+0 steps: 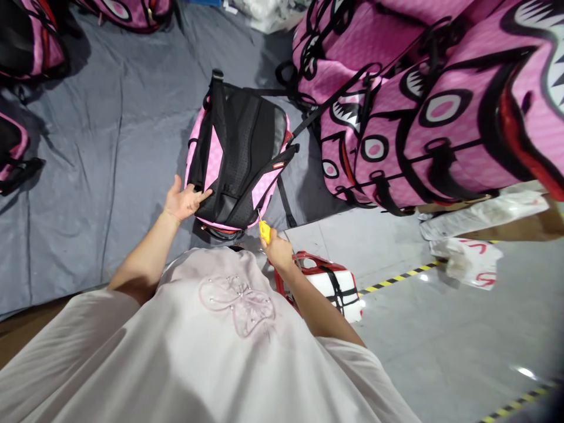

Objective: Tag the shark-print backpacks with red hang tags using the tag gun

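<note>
A pink and black backpack (247, 141) lies on the grey cloth with its padded back and shoulder straps facing up. My left hand (184, 202) is at its lower left edge, palm turned up and fingers spread, the fingertips at the strap; whether they press on it I cannot tell. In my right hand (278, 249) is a small yellow-handled tool (265, 231), fingers closed around the handle. Its thin metal tip points at the pink lower right edge of the backpack. The exact kind of tool is too small to make out.
Pink shark-face bags (379, 129) are piled on the right. More pink and black bags (33, 41) lie at the upper left. Grey cloth (110, 117) covers the table. Below its edge, a white and red bag (339, 288) and plastic wrapping (471, 261) are on the tiled floor.
</note>
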`<state>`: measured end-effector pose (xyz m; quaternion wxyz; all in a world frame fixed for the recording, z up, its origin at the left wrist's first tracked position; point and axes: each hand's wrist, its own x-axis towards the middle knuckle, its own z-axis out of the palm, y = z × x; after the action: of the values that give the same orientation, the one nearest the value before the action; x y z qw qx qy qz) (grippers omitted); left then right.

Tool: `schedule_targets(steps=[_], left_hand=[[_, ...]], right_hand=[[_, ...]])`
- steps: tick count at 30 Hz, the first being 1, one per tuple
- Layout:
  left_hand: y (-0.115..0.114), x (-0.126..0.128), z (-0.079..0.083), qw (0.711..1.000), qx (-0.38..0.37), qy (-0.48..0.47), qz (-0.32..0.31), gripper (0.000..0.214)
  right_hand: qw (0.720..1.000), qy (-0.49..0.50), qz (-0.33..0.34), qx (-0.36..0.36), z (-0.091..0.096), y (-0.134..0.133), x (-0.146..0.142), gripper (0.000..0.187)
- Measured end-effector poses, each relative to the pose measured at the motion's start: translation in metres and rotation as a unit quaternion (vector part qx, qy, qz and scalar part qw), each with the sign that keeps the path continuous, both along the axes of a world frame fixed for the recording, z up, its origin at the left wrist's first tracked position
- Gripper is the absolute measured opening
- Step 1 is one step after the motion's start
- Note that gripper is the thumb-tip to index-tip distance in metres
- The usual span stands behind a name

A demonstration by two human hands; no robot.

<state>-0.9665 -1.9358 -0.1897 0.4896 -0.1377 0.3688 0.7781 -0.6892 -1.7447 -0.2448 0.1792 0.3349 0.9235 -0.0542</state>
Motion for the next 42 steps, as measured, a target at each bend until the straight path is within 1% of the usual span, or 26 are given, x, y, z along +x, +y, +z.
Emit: schedule_targets(steps=[3, 7, 10, 13, 15, 17, 19, 21, 23, 24, 27, 28, 29, 30, 31, 32, 33, 34, 35, 36, 37, 38, 39, 40, 41, 42], left_hand=[[0.002, 0.0, 0.001, 1.0, -0.016, -0.022, 0.002, 0.063], [0.008, 0.002, 0.002, 0.998, 0.032, -0.054, 0.008, 0.065], [0.012, 0.004, 0.001, 0.997, 0.05, -0.067, 0.006, 0.066], [0.013, 0.003, -0.001, 0.995, 0.072, -0.074, 0.004, 0.066], [0.013, 0.002, -0.002, 0.993, 0.09, -0.075, 0.002, 0.067], [0.013, 0.002, -0.004, 0.993, 0.098, -0.072, -0.001, 0.067], [0.012, 0.002, -0.005, 0.993, 0.096, -0.067, -0.008, 0.065], [0.012, 0.002, -0.006, 0.994, 0.093, -0.061, -0.022, 0.065], [0.014, 0.003, -0.006, 0.994, 0.091, -0.051, -0.037, 0.064], [0.016, 0.003, -0.005, 0.994, 0.089, -0.042, -0.043, 0.063], [0.021, 0.009, 0.0, 0.995, 0.063, 0.017, -0.069, 0.054], [0.022, 0.013, 0.003, 0.995, 0.033, 0.053, -0.082, 0.048], [0.022, 0.019, 0.005, 0.99, -0.015, 0.102, -0.091, 0.041], [0.021, 0.026, 0.007, 0.978, -0.083, 0.166, -0.091, 0.037], [0.019, 0.035, 0.008, 0.952, -0.161, 0.248, -0.08, 0.04], [0.017, 0.044, 0.009, 0.905, -0.236, 0.348, -0.068, 0.05], [0.015, 0.054, 0.008, 0.836, -0.297, 0.457, -0.062, 0.063], [0.013, 0.064, 0.007, 0.751, -0.334, 0.565, -0.071, 0.073], [0.012, 0.072, 0.005, 0.658, -0.345, 0.662, -0.098, 0.081], [0.012, 0.079, 0.002, 0.566, -0.335, 0.74, -0.142, 0.084], [0.013, 0.083, -0.002, 0.481, -0.318, 0.795, -0.188, 0.084], [0.015, 0.085, -0.006, 0.409, -0.305, 0.83, -0.225, 0.083], [0.019, 0.085, -0.012, 0.35, -0.298, 0.852, -0.249, 0.08], [0.025, 0.083, -0.018, 0.305, -0.304, 0.866, -0.255, 0.078], [0.031, 0.08, -0.024, 0.269, -0.311, 0.876, -0.252, 0.077], [0.038, 0.076, -0.03, 0.24, -0.312, 0.886, -0.245, 0.077]], right_hand=[[1.0, 0.001, -0.022, -0.013, 0.003, -0.008, 0.014, 0.04], [0.999, 0.01, -0.045, -0.014, 0.005, -0.014, 0.025, 0.04], [0.998, 0.015, -0.065, -0.017, 0.006, -0.016, 0.027, 0.04], [0.995, 0.025, -0.086, -0.041, 0.01, -0.018, 0.03, 0.039], [0.993, 0.031, -0.098, -0.061, 0.016, -0.024, 0.037, 0.038], [0.991, 0.028, -0.107, -0.077, 0.026, -0.035, 0.051, 0.038], [0.988, -0.002, -0.112, -0.102, 0.036, -0.05, 0.067, 0.037], [0.982, -0.046, -0.106, -0.148, 0.046, -0.064, 0.078, 0.037], [0.976, -0.063, -0.085, -0.19, 0.053, -0.075, 0.079, 0.038], [0.975, -0.057, -0.074, -0.2, 0.055, -0.079, 0.075, 0.039], [0.982, -0.021, -0.057, -0.18, 0.056, -0.082, 0.056, 0.039], [0.984, -0.013, -0.056, -0.171, 0.055, -0.081, 0.049, 0.039], [0.984, -0.008, -0.058, -0.168, 0.054, -0.079, 0.044, 0.041], [0.982, -0.003, -0.064, -0.176, 0.051, -0.077, 0.039, 0.043], [0.978, 0.007, -0.072, -0.197, 0.048, -0.075, 0.035, 0.046], [0.97, 0.02, -0.082, -0.228, 0.045, -0.073, 0.031, 0.049], [0.959, 0.035, -0.092, -0.264, 0.041, -0.072, 0.028, 0.05], [0.947, 0.051, -0.101, -0.302, 0.038, -0.071, 0.024, 0.05], [0.934, 0.066, -0.108, -0.334, 0.036, -0.07, 0.02, 0.05], [0.924, 0.077, -0.111, -0.359, 0.036, -0.07, 0.017, 0.049], [0.916, 0.083, -0.114, -0.374, 0.037, -0.07, 0.015, 0.048], [0.912, 0.087, -0.119, -0.383, 0.039, -0.07, 0.013, 0.047], [0.907, 0.091, -0.124, -0.391, 0.042, -0.07, 0.013, 0.046], [0.9, 0.102, -0.134, -0.403, 0.045, -0.069, 0.014, 0.045], [0.89, 0.12, -0.147, -0.416, 0.048, -0.067, 0.016, 0.045], [0.878, 0.143, -0.162, -0.427, 0.052, -0.066, 0.019, 0.044]])
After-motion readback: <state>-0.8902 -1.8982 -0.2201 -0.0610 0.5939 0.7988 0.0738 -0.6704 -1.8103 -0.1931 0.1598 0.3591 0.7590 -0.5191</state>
